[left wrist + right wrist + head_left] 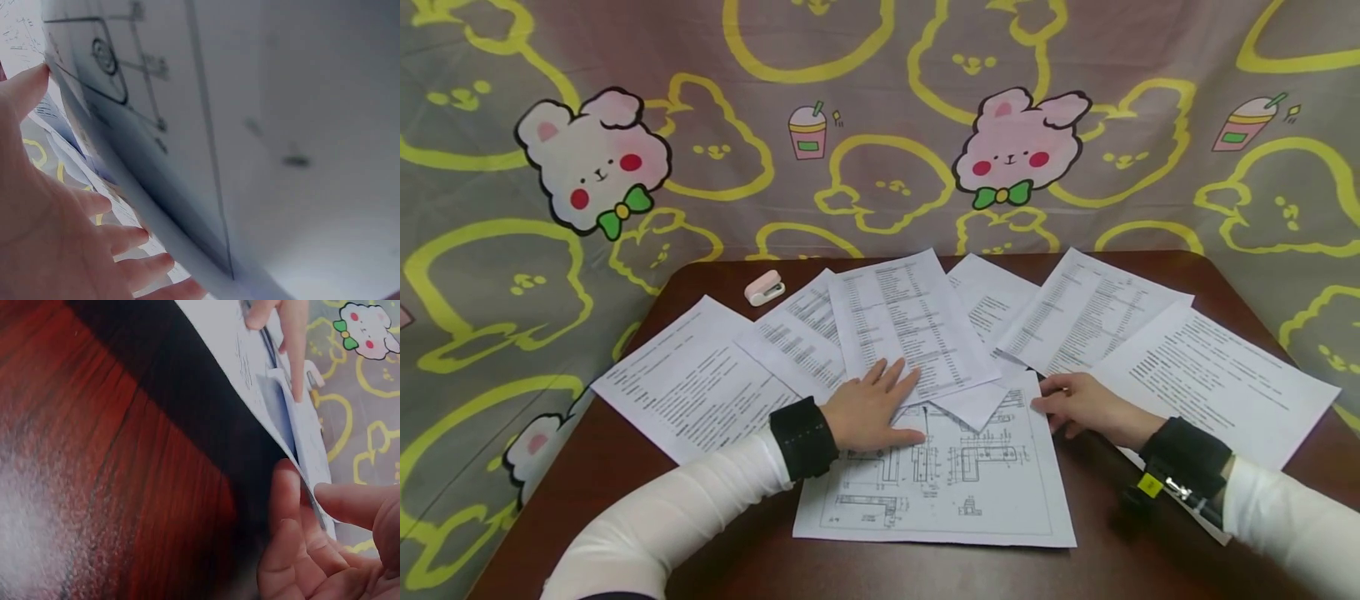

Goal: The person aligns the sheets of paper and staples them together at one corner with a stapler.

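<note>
A sheet with technical line drawings [1007,508] lies at the front of the table, partly under other pages. My left hand [872,408] rests with spread fingers where a printed list page [902,308] overlaps that sheet. In the left wrist view the drawing sheet [169,144] fills much of the picture, beside the straight fingers [131,240]. With thumb and fingertips, my right hand [1093,408] pinches the drawing sheet's upper right edge. The right wrist view shows the sheet's edge [250,403] running between thumb and fingers, raised above the tabletop there.
Printed pages fan out left [700,375] and right [1217,375], some overlapping. A small pink and white stapler [765,288] stands at the back left of the dark red-brown table [737,542]. Behind it hangs a patterned cloth [880,108].
</note>
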{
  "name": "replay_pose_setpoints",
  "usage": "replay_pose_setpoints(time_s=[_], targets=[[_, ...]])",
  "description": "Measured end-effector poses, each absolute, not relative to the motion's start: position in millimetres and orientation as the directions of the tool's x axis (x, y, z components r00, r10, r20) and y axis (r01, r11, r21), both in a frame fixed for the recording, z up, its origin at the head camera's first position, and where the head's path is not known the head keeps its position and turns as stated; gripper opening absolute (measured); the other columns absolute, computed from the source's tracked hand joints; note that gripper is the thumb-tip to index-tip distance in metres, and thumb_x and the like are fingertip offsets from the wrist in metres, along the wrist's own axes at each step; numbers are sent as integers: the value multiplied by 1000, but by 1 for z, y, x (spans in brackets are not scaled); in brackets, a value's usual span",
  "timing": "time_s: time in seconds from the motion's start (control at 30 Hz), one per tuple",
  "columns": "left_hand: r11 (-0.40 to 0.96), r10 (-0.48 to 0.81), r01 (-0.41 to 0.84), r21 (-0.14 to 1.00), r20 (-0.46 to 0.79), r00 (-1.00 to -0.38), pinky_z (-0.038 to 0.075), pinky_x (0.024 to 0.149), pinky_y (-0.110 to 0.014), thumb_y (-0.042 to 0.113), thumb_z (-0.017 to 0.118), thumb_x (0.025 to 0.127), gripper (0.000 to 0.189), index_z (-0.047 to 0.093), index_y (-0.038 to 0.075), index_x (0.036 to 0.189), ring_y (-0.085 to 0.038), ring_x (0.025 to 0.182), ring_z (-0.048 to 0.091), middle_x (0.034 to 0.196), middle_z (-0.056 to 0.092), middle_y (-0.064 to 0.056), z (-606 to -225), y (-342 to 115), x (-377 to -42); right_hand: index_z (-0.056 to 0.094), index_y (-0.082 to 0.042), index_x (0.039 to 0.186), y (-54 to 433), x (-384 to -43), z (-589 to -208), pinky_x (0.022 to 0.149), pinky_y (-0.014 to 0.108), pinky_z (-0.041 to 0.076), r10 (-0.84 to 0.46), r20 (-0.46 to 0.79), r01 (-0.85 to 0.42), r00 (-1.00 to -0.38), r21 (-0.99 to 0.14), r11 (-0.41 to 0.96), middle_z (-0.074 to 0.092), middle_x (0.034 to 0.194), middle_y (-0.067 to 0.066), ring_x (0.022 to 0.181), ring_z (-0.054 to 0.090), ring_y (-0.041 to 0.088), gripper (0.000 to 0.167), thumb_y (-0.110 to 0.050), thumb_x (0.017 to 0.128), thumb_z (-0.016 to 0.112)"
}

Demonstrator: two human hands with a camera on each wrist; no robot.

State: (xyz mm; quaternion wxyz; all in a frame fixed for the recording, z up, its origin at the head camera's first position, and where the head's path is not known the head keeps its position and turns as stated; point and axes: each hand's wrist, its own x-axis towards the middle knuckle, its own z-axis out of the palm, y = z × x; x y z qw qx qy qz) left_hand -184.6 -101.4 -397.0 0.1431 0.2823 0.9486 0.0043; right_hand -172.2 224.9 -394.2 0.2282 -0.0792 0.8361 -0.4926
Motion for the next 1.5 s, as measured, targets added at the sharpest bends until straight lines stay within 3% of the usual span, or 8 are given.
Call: replay_pose_setpoints(time_s=[0.23, 0.4, 0.67, 1.1, 1.5], targets=[[838, 540, 539, 86, -276, -795, 30, 107, -52, 75, 42, 86, 96, 14, 18, 157, -33, 146, 9, 161, 10, -10, -397, -102, -184, 59, 9, 112, 224, -174, -393, 61, 34, 52, -327, -270, 74, -906, -860, 505, 68, 87, 10, 70, 61, 23, 28, -12, 95, 61], [838, 538, 540, 76, -276, -797, 31, 106, -52, 75, 42, 87, 95, 15, 17, 157, -33, 146, 10, 161, 11, -10, -396, -103, -185, 56, 11, 116, 227, -176, -383, 57, 31, 52, -324, -247, 59, -913, -866, 496, 69, 88, 11, 68, 61, 23, 31, -11, 96, 59], [842, 532, 535, 72, -281, -799, 30, 107, -53, 75, 42, 87, 94, 16, 18, 157, -33, 146, 10, 161, 11, -9, -395, -102, -187, 52, 12, 125, 238, -177, -372, 64, 35, 54, -296, -236, 48, -925, -849, 526, 68, 101, 16, 75, 64, 24, 40, -17, 97, 57], [838, 538, 540, 76, -275, -797, 33, 104, -54, 74, 43, 86, 93, 18, 18, 156, -34, 145, 15, 160, 15, -10, -394, -102, -188, 58, 7, 107, 269, -179, -362, 61, 35, 53, -235, -220, 2, -947, -735, 678, 66, 93, 13, 72, 58, 22, 26, -17, 98, 53], [829, 553, 555, 71, -255, -793, 28, 105, -61, 73, 44, 87, 92, 20, 17, 156, -37, 143, 19, 159, 19, -12, -392, -101, -188, 54, 7, 111, 296, -186, -350, 63, 34, 53, -168, -212, -2, -963, -615, 789, 64, 100, 24, 75, 59, 23, 25, -13, 96, 57]])
